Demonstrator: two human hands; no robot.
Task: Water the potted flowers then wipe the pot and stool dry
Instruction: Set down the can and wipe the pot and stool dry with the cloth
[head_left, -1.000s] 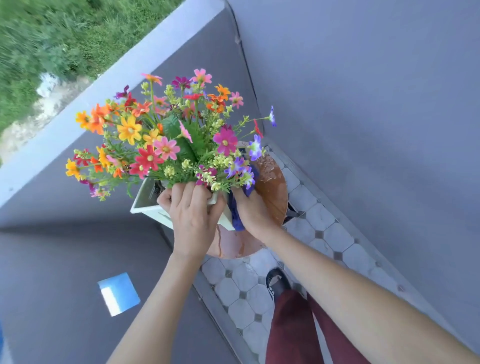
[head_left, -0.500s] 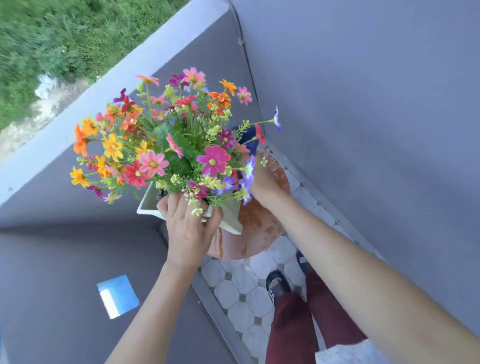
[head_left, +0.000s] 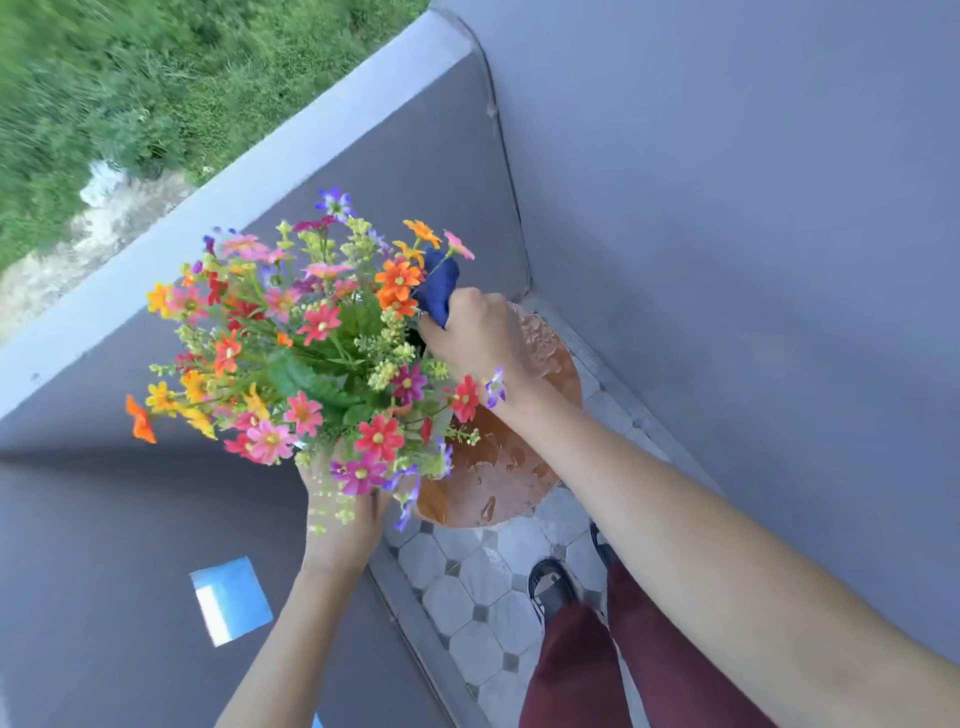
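Grey balcony corner, parapet running from lower left to top centre of the frame, grass beyond it at upper left, octagon-tiled floor (head_left: 483, 592) at lower centre. Round orange stool (head_left: 498, 483) sits at centre right, its top beaded with water drops. Potted flowers (head_left: 311, 353) fill the centre-left; the pot itself is almost fully hidden under the blooms, so its rim and tilt cannot be read. Left hand (head_left: 345, 512) comes in from the bottom and holds the near underside of the bunch, fingers wrapped up into the stems, likely on the pot edge, though the contact is covered. Right hand (head_left: 475, 332) reaches in from the lower right, fist clenched around a bunched blue cloth (head_left: 439, 288), which sticks up and left from the knuckles, at the far upper-right side of the plant. Key relation: cloth sits at the pot's far side, touching or just beside the foliage, while the wet stool top lies below and to the right of that fist, so the right hand is nearer both wet surfaces. Judged step: wiping the pot; stool not yet dried.
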